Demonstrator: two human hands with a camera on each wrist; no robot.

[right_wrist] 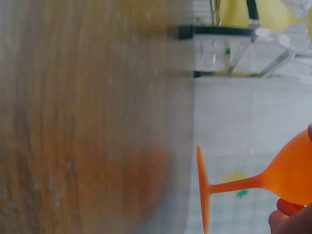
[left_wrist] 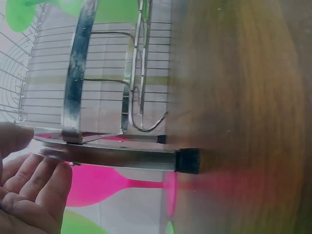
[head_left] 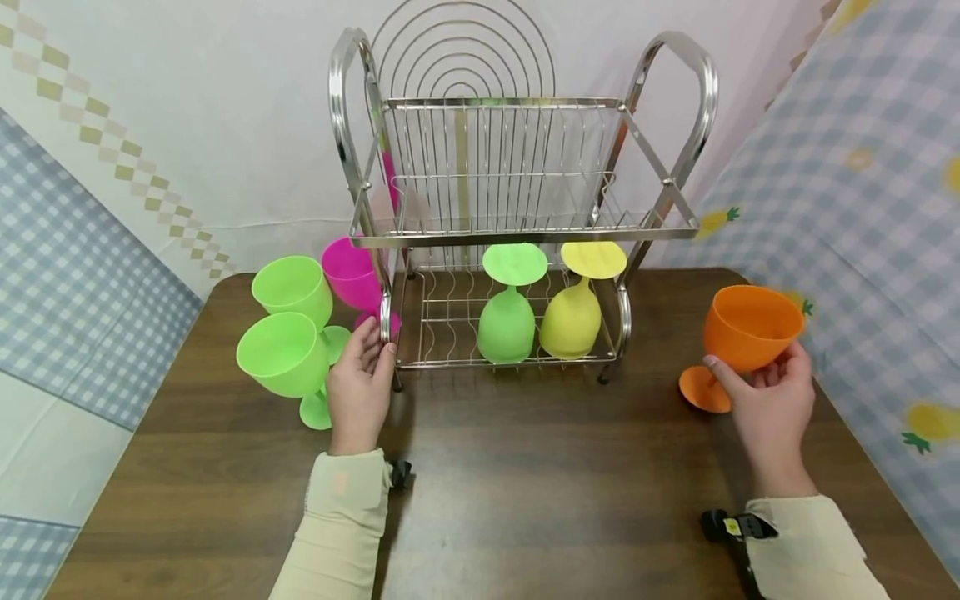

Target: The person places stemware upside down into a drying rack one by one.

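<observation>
My right hand grips an orange plastic goblet by its bowl, upright at the table's right side; its foot and stem show in the right wrist view. At the rack's left front leg, my left hand holds the metal dish rack, thumb on one side and fingers on the other. On the rack's lower tier, a green goblet and a yellow goblet stand upside down. Left of the rack are a magenta goblet and two upright light green goblets, one nearer, one farther.
The rack's upper tier sits above the inverted goblets, with tall curved side handles. Below lies a brown wooden table. A white cloth hangs behind, and checked cloth with pineapple prints borders the right side.
</observation>
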